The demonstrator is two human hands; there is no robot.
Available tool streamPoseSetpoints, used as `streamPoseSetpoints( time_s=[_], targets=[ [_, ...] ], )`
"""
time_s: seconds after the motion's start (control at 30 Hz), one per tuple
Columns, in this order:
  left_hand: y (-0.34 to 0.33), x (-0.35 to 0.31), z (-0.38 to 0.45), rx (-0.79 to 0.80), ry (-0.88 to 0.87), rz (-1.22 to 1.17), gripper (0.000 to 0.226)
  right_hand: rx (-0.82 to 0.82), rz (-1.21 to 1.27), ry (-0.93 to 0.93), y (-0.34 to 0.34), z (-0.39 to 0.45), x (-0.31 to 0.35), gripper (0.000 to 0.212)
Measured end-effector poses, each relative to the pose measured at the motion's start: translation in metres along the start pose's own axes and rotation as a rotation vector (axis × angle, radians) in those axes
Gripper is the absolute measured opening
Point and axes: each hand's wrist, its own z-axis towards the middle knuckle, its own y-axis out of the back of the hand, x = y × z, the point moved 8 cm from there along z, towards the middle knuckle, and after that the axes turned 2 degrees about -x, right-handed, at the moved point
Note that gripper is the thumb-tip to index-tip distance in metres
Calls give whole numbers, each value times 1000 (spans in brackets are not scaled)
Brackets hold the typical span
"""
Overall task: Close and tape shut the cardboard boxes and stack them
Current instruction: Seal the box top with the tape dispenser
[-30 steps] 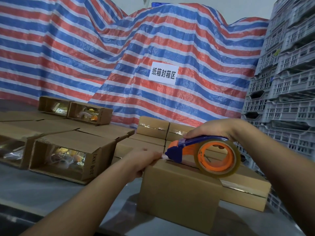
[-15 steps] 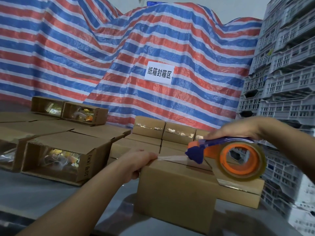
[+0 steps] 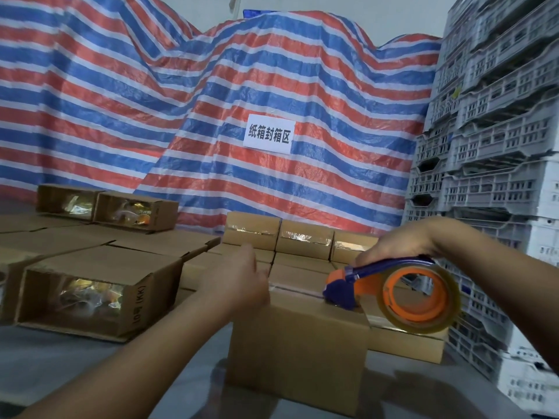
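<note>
A closed cardboard box [image 3: 298,355] stands in front of me on the grey table. My right hand [image 3: 399,246] grips a blue and orange tape dispenser [image 3: 393,294] loaded with a clear roll. Its blue nose presses on the top seam near the box's right end. A strip of clear tape [image 3: 295,290] runs along the seam from the left edge to the nose. My left hand [image 3: 239,278] rests on the box's top left edge, fingers relaxed over the tape's start. Taped boxes [image 3: 304,240] sit stacked behind.
Open boxes [image 3: 90,285] with wrapped goods lie on their sides at the left, more [image 3: 133,211] further back. A striped tarpaulin [image 3: 211,116] with a white paper sign [image 3: 267,137] hangs behind. Grey plastic crates [image 3: 496,146] are piled high on the right.
My right hand has drawn the dispenser rightward along the seam and lowered its nose onto the box. My left hand has loosened from pinching the tape end.
</note>
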Motion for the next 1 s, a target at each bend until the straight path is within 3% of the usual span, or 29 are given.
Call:
streamPoseSetpoints(
  time_s=[0.07,0.13,0.2,0.27,0.53,0.73,1.0],
  targets=[
    [2,-23,-7,-26,-135,-14,19,-14,23,1,1,1,-3,50],
    [-14,-42,-18,134,-250,-28,36,12,41,12,-2,1,-4,48],
    [-34,-51,-33,242,-388,149,52,21,42,25,-3,1,-4,44],
    [-43,-52,-44,252,-489,323,63,30,54,39,-4,0,-3,42],
    [-44,-48,-42,202,-527,351,64,-20,126,44,4,-6,-40,67],
    [-45,-48,-42,213,-537,345,68,-62,166,5,4,-37,-92,55],
    [-46,-79,-42,257,-510,503,71,-127,94,48,-23,-17,-87,52]
  ],
)
